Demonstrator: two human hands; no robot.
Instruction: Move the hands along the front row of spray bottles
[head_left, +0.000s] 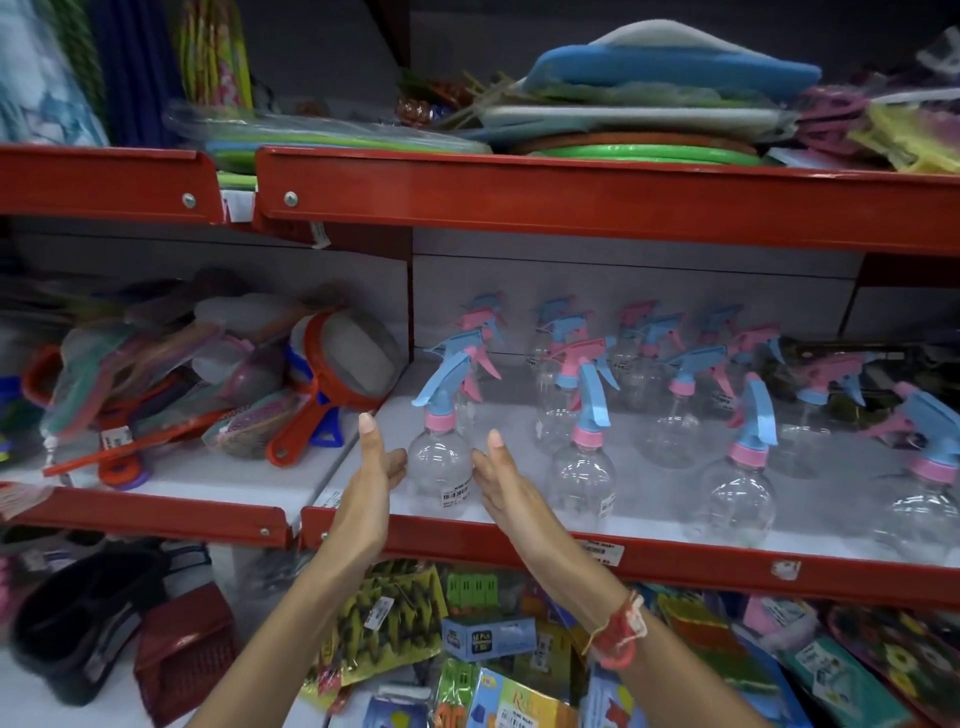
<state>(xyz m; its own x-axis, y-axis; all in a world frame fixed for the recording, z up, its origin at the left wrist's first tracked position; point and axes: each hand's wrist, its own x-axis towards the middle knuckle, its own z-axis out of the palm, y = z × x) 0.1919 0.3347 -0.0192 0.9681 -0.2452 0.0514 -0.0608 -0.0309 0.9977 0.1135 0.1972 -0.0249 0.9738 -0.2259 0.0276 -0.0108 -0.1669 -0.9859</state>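
A clear round spray bottle (440, 467) with a blue trigger head and pink collar stands at the front left of a white shelf (649, 530). My left hand (371, 478) is at its left side and my right hand (501, 486) at its right side, both with straight fingers pointing up. The palms face the bottle and lie right against or just off its sides; I cannot tell if they touch. Neither hand holds anything. A red thread band sits on my right wrist.
Several more clear spray bottles (737, 499) with blue and pink heads fill the shelf to the right. Red-rimmed strainers (337, 369) and packed utensils crowd the left shelf. Red shelf edges (597, 202) run above and below. Packaged goods (488, 634) lie beneath.
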